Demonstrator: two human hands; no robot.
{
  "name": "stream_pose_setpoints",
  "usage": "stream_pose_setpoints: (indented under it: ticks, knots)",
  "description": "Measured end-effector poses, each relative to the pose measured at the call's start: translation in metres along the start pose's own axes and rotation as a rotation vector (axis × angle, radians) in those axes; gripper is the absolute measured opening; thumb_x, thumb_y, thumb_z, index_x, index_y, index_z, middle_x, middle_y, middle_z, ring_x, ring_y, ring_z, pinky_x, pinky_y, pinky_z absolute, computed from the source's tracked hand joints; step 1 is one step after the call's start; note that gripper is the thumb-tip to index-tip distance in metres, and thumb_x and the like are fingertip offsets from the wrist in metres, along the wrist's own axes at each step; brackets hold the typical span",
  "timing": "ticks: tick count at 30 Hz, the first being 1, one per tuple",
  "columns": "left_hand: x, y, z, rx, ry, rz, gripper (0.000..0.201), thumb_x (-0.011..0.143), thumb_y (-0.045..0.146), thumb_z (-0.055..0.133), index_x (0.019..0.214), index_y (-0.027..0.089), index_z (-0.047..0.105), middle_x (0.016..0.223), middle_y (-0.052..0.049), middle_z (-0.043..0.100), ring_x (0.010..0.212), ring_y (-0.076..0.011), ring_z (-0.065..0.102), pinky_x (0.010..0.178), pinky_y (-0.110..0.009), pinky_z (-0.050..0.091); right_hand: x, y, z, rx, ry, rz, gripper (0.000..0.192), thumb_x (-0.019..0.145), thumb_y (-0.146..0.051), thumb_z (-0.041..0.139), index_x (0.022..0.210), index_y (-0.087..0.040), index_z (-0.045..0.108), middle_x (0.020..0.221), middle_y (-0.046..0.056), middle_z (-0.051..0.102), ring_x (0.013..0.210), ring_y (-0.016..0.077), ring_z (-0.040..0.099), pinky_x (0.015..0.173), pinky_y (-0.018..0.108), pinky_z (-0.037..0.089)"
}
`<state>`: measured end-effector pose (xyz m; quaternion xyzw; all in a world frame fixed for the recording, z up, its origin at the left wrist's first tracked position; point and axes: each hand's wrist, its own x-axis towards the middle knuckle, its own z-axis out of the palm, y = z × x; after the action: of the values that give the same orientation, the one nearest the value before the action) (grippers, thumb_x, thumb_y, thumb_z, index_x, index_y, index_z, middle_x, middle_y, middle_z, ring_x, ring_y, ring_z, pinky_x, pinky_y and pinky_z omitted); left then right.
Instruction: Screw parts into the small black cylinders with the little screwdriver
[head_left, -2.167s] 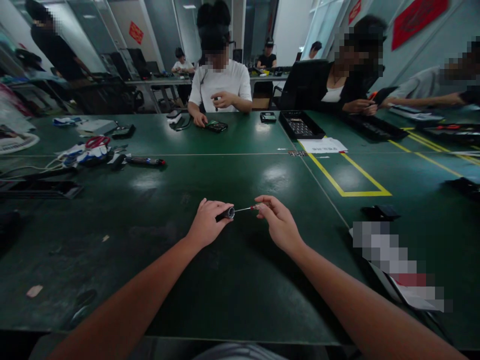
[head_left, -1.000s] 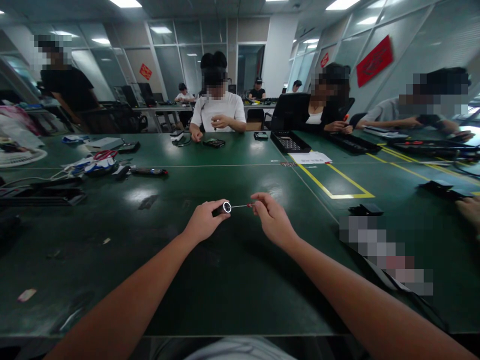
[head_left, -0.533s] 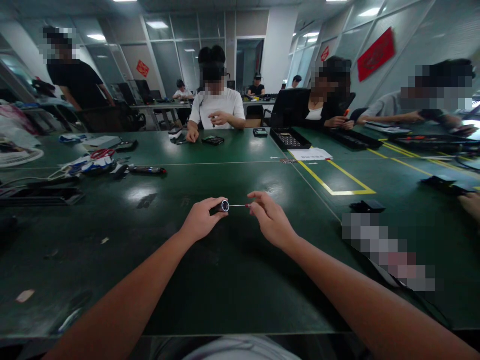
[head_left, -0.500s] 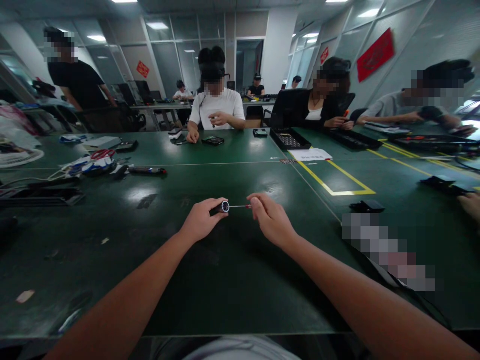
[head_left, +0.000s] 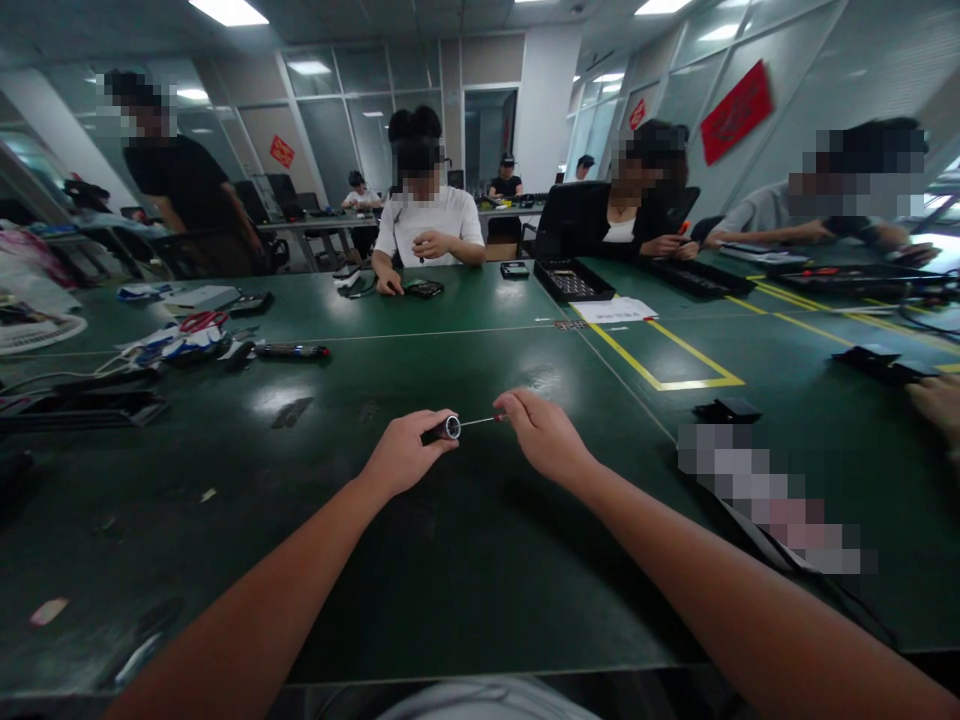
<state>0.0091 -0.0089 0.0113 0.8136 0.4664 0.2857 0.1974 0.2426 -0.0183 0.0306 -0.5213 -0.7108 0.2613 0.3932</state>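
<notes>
My left hand (head_left: 403, 452) is closed around a dark cylinder (head_left: 451, 427) with a silvery ring at its end, which faces me. What kind of thing the cylinder is I cannot make out. My right hand (head_left: 546, 437) is closed on a thin screwdriver (head_left: 480, 421), its handle red where it shows and mostly hidden by the fingers. The metal shaft points left, and its tip meets the cylinder near the ringed end. Both hands are above the green table (head_left: 420, 600).
A dark pen-like tool (head_left: 292, 351) and red-handled scissors (head_left: 204, 321) lie at left. To the right are a small black part (head_left: 727, 410) and a yellow tape outline (head_left: 697, 383). Black trays (head_left: 574, 279) stand farther back. Several people sit around the table; one person stands behind, left.
The screwdriver has tilted slightly, its right end now higher than its tip. The cylinder sits slightly lower in view. My view has shifted a little; both hands keep their hold.
</notes>
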Motion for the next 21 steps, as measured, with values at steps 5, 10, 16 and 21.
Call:
stream_pose_setpoints:
  ticks: [5,10,16,21]
  knots:
    - [-0.001,-0.001,0.005,-0.016,-0.018,-0.015,0.031,0.087,0.028,0.069,0.117,0.027,0.070,0.106,-0.002,0.072,0.097,-0.0211,0.065,0.088,-0.034,0.049,0.001,0.004,0.000,0.199,0.015,-0.032,0.016,0.093,-0.032,0.051,0.106,-0.023,0.052,0.086,0.002,0.066,0.073,0.0178,0.060,0.070,0.033,0.047]
    - [0.000,-0.002,0.004,0.020,0.011,-0.054,0.038,0.086,0.029,0.071,0.123,0.028,0.069,0.106,-0.002,0.072,0.097,-0.0226,0.065,0.090,-0.037,0.048,0.002,0.005,0.001,0.336,-0.014,-0.035,0.015,0.091,-0.035,0.057,0.096,-0.021,0.056,0.082,0.002,0.065,0.074,0.0168,0.060,0.072,0.033,0.049]
    - [0.001,0.002,0.002,0.076,-0.004,0.015,0.040,0.088,0.030,0.069,0.129,0.029,0.065,0.117,-0.005,0.071,0.107,-0.0247,0.061,0.105,-0.048,0.042,0.009,0.016,0.012,0.787,0.080,0.331,0.030,0.093,-0.047,0.054,0.084,-0.020,0.059,0.067,-0.002,0.056,0.059,0.0140,0.054,0.068,0.035,0.052]
    - [0.002,-0.003,0.000,0.094,-0.006,0.021,0.041,0.089,0.031,0.069,0.130,0.030,0.064,0.117,-0.004,0.071,0.108,-0.0248,0.060,0.113,-0.056,0.032,0.010,0.020,0.010,1.019,0.035,0.404,0.026,0.087,-0.045,0.063,0.082,-0.021,0.057,0.065,-0.004,0.052,0.056,0.0121,0.049,0.069,0.035,0.054]
